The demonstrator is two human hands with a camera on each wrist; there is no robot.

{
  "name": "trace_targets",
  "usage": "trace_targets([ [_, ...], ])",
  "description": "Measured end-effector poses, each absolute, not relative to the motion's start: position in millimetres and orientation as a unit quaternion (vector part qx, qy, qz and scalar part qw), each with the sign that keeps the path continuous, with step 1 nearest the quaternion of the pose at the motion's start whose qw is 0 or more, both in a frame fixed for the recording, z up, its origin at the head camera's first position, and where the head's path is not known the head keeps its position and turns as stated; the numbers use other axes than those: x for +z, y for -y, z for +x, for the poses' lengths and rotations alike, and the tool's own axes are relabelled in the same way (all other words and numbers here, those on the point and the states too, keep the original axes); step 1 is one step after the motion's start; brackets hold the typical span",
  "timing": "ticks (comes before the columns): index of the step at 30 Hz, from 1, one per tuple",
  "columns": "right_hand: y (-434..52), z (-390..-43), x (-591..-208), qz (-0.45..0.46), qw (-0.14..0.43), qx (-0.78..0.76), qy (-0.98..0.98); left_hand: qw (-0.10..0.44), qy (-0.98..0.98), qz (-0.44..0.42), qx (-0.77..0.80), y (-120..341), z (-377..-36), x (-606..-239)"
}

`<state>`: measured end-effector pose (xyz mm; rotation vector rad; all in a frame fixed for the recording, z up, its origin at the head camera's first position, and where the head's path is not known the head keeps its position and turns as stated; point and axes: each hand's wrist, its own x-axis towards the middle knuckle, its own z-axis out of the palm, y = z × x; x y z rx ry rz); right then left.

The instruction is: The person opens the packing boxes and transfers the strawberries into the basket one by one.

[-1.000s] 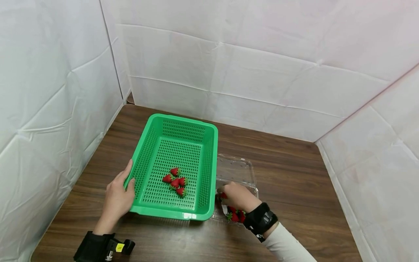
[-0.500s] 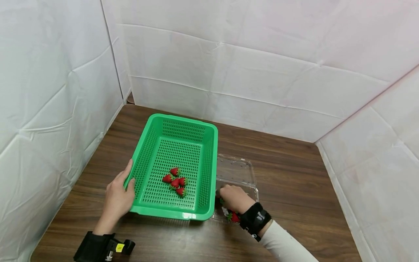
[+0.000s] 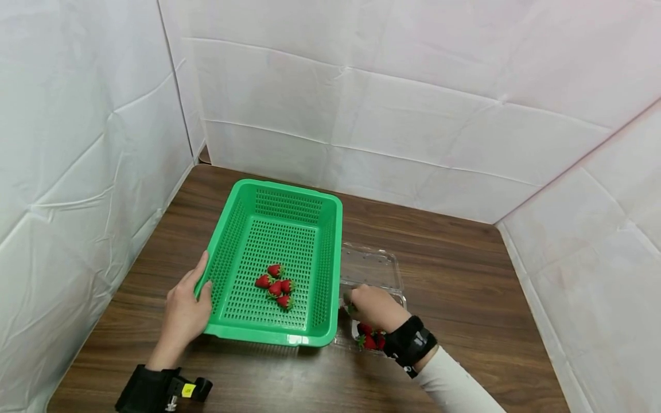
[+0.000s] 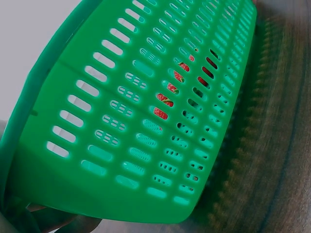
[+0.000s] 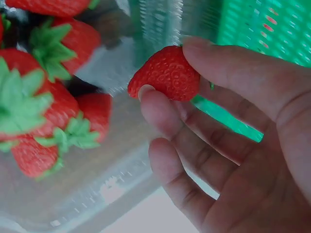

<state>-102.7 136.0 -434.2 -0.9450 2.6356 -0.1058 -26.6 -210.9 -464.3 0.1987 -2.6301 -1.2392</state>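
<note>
A green perforated plastic basket (image 3: 335, 258) sits on the table, with several strawberries (image 3: 275, 288) grouped on its floor toward the near end. My left hand (image 3: 186, 310) grips its left rim, thumb on the near side; in the left wrist view most of that hand is hidden behind the basket wall (image 4: 131, 194). My right hand (image 3: 379, 307) is over a clear plastic clamshell box beside the basket. In the right wrist view it pinches one strawberry (image 5: 167, 73) between thumb and fingers. Several more strawberries (image 5: 58, 102) with green leaves lie in the box.
The clamshell's clear lid (image 3: 370, 268) lies folded back toward the far side, close against the basket's right wall. White sheeting (image 3: 330, 103) encloses the brown wooden table (image 3: 454, 275) at the back and both sides.
My right hand dips slightly toward me over the clamshell, then shifts back up and right, uncovering more strawberries in the box. My left hand and the basket stay nearly in place.
</note>
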Motion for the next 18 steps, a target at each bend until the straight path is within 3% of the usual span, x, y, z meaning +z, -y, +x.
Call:
trace_targets([
  [7, -135.0, -103.2, -414.6, -0.327, 0.170, -0.053, -0.928, 0.115, 0.896, 0.065, -0.423, 210.4, -26.1, -463.6],
  [18, -122.2, -108.5, -376.3, -0.351, 0.112, -0.043, -0.929, 0.112, 0.898, 0.065, -0.421, 211.2, -26.4, -461.8],
])
